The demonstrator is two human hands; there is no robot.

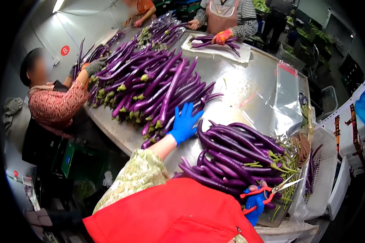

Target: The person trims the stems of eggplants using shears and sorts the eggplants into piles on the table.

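Note:
My left hand [184,122], in a blue glove, is spread with its fingers apart at the near edge of a large heap of long purple eggplants [156,81]. At the lower right my right hand [254,203], also blue-gloved, holds red-handled scissors [276,189], whose blades stand apart and point right. A second pile of eggplants [235,148] lies between my hands, its stem ends toward the right. Thin green stem trimmings [286,190] are scattered beside the blades.
A worker in a patterned red top [54,103] reaches into the heap from the left. Across the metal table [219,77], another person's red-gloved hand [222,37] rests on eggplants on a white tray [241,56]. Plastic bags [288,101] lie at right, near a white crate [324,170].

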